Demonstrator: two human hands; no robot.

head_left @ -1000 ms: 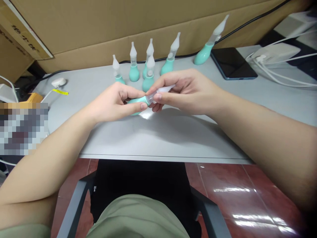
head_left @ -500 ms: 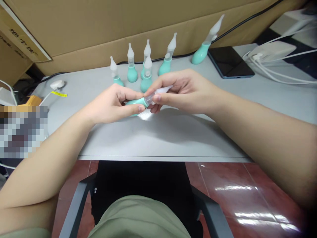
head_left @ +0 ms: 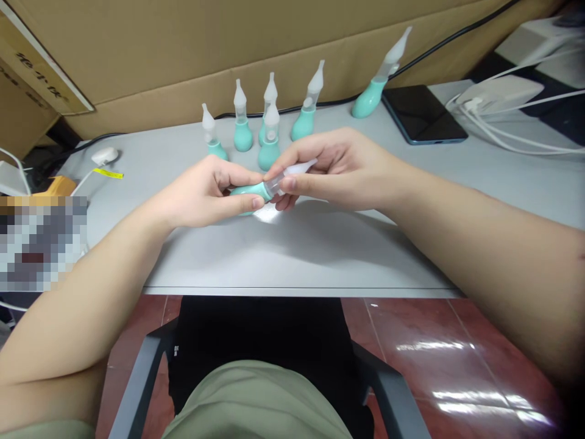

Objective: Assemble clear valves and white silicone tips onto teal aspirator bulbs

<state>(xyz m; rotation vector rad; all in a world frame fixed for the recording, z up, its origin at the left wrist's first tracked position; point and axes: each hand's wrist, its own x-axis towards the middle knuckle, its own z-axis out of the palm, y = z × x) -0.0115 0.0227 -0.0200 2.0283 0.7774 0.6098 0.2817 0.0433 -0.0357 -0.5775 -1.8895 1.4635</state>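
Note:
Between my two hands, above the grey table, is a nasal aspirator [head_left: 273, 185] with a teal bulb, a clear middle tube and a white pointed tip. It lies tilted, tip up to the right. My left hand [head_left: 210, 192] grips the teal bulb between thumb and fingers. Around the clear tube and the base of the tip, my right hand [head_left: 336, 171] is closed, its thumb on the near side. Just behind my hands stands another nasal aspirator [head_left: 269, 152], upright, with several more like it, among them a leaning one [head_left: 304, 122].
A black phone [head_left: 425, 114] lies at the right rear, near a white power strip [head_left: 500, 94] with cables. One more aspirator [head_left: 369, 97] leans beside the phone. On the left are a white plug [head_left: 105, 157] and a yellow cable tag [head_left: 108, 174]. Cardboard [head_left: 183, 61] backs the table.
Both hands keep the same hold on the nasal aspirator. The whole view has shifted very slightly; nothing else has visibly moved.

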